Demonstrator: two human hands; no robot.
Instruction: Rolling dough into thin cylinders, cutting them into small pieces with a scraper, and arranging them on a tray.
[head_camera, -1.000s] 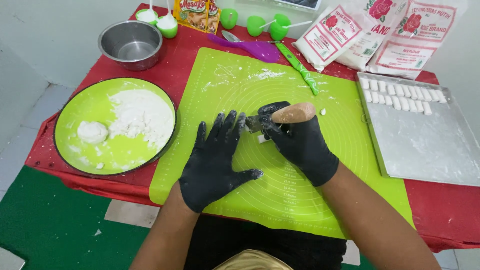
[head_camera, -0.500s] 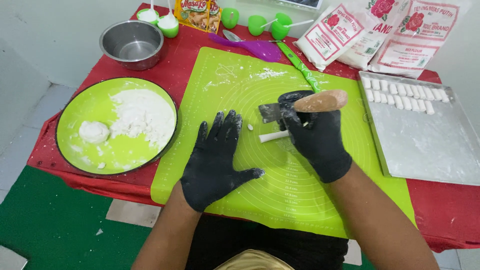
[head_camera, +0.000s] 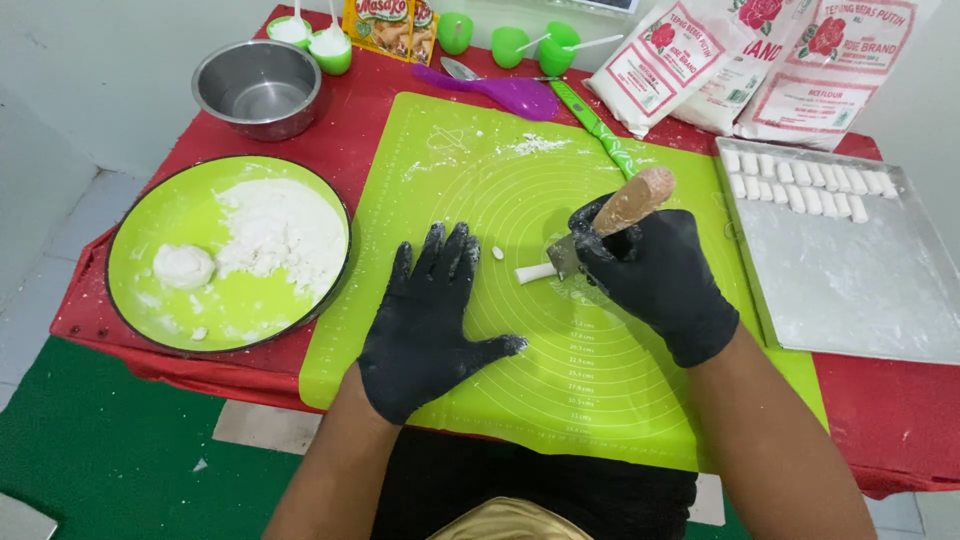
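On the green mat (head_camera: 520, 200) I note my right hand (head_camera: 655, 275) clamped around a wooden-handled scraper (head_camera: 610, 215) whose blade touches a small white dough stick (head_camera: 535, 272), while my left hand (head_camera: 430, 320) lies flat, fingers spread, just beside it.

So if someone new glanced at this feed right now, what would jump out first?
Two black-gloved hands on the lime-green mat: the left hand lies flat, the right hand grips a wooden-handled scraper against a small white dough stick. Left of the mat sits a green plate of flour; at right, a metal tray holds cut white pieces along its far edge.
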